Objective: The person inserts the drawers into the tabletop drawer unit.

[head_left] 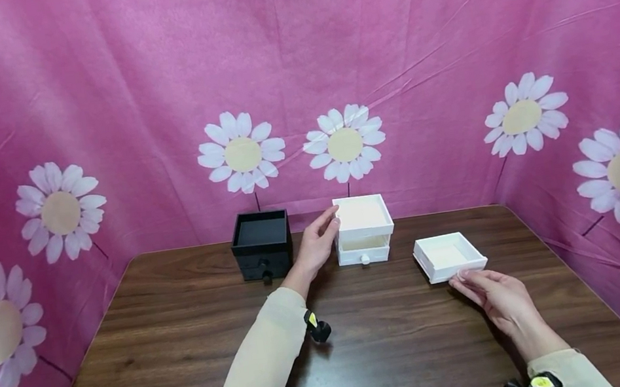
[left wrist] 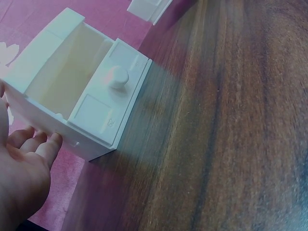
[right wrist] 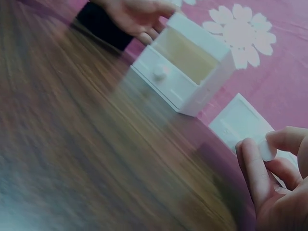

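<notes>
A small white drawer box [head_left: 362, 216] stands upright near the table's back edge, with its upper slot vacant and a lower drawer [left wrist: 103, 96] with a round knob [left wrist: 117, 77] pushed in. Against the left side of this box my left hand [head_left: 317, 245] rests its fingers, which are relaxed. Off to the right is a separate white drawer [head_left: 449, 255], its inside bare. My right hand [head_left: 500, 299] pinches that drawer's round knob [right wrist: 267, 150] between thumb and fingers. Whether the drawer touches the tabletop, I cannot tell.
A black drawer box [head_left: 262, 243] of similar shape, with an open tray top and dark knobs, stands to the left of the white one. All of it is on a brown wooden table [head_left: 403, 346]. Pink cloth [head_left: 279, 59] with daisies hangs round the back and sides.
</notes>
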Demonstrator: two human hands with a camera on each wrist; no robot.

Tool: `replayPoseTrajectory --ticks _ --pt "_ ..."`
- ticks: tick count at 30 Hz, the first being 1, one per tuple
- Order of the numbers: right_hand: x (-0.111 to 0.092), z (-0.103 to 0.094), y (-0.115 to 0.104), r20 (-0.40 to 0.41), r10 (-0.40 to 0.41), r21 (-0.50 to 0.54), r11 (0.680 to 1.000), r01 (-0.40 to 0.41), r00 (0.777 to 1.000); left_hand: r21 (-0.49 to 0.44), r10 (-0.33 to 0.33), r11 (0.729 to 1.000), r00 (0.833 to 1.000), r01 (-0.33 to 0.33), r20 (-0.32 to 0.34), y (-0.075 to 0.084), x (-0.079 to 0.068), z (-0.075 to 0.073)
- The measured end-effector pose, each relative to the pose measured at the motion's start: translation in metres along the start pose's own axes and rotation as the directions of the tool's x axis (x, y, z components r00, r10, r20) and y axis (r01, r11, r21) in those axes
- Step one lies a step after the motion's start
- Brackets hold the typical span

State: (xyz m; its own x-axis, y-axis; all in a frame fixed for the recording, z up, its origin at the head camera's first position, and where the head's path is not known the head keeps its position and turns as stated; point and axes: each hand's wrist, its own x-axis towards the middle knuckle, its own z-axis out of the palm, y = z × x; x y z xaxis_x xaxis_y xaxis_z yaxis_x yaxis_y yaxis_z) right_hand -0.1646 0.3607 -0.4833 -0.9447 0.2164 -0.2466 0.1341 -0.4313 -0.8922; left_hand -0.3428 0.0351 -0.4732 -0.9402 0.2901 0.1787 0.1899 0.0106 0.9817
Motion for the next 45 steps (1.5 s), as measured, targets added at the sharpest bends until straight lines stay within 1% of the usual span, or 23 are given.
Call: replayPoseTrajectory --ticks 5,10,17,25,32,38,45 --pt "-0.006 0.007 0.008 0.012 -0.015 0.006 1.0 0.015 1.0 -0.004 0.001 1.0 1.0 -0.001 0.003 0.0 0.001 0.0" --pt "-0.01 0.015 0.014 0.015 -0.01 0.002 1.0 0.01 1.0 0.001 0.011 1.0 1.0 -0.011 0.002 -0.001 0.0 0.001" --pt "-0.015 0.029 0.021 0.014 -0.009 -0.003 1.0 0.01 1.0 0.003 0.003 1.0 1.0 -0.003 0.0 -0.001 0.0 0.001" --pt "-0.018 0.043 0.027 -0.003 0.018 0.029 0.999 -0.018 1.0 0.004 0.004 1.0 1.0 -0.004 0.005 -0.002 0.001 0.002" --pt "-0.019 0.054 0.032 -0.004 0.007 0.006 1.0 -0.007 1.0 0.006 0.0 1.0 1.0 0.0 0.009 -0.001 0.001 0.002" --pt "-0.02 0.067 0.037 -0.003 -0.011 -0.021 1.0 0.011 1.0 0.003 0.01 1.0 1.0 -0.01 0.012 -0.002 0.002 0.001" --pt "-0.022 0.083 0.042 -0.009 -0.001 -0.034 0.999 0.001 1.0 0.006 0.007 1.0 1.0 -0.007 0.003 -0.001 0.0 0.0"
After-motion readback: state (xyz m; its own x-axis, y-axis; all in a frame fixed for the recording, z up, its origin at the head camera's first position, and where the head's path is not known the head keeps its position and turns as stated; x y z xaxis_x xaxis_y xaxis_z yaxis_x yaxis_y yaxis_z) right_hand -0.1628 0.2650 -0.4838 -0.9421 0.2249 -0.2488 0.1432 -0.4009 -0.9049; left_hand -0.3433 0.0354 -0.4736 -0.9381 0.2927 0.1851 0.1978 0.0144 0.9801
